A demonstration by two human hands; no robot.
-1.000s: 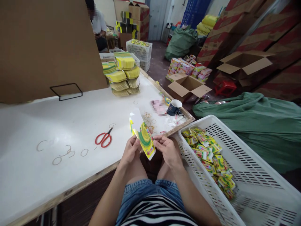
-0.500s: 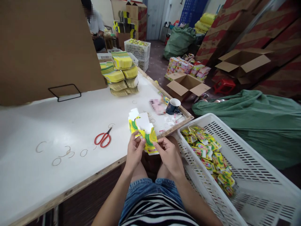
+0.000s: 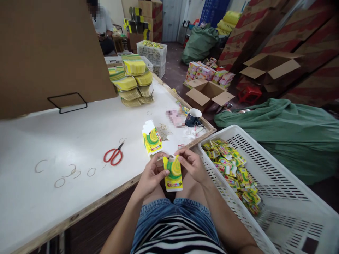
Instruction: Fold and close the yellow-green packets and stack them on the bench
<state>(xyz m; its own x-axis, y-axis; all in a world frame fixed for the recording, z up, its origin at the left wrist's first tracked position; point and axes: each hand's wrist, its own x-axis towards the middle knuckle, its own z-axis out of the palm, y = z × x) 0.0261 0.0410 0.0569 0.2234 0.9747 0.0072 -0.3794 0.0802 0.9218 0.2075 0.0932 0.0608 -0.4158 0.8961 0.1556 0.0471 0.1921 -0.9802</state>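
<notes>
My left hand (image 3: 152, 174) and my right hand (image 3: 192, 163) both grip one small yellow-and-green carton (image 3: 173, 173), held upright over my lap at the table's front edge. My right fingers pinch its white top flap. A second carton (image 3: 151, 138) of the same print stands on the white table (image 3: 66, 141) just above my left hand, its white flaps up. To my right, a white slotted crate (image 3: 278, 183) holds several small yellow-and-green sachets (image 3: 233, 173).
Red scissors (image 3: 113, 155) and loose rubber bands (image 3: 66, 173) lie on the table. Stacks of flat yellow cartons (image 3: 134, 79) stand at the back, a dark mug (image 3: 193, 117) near the right edge. A brown board (image 3: 50, 49) leans behind. Another person (image 3: 102, 24) sits far back.
One carton has been opened up from flat and now stands on the table. My hands have dropped toward my lap with a second carton between them.
</notes>
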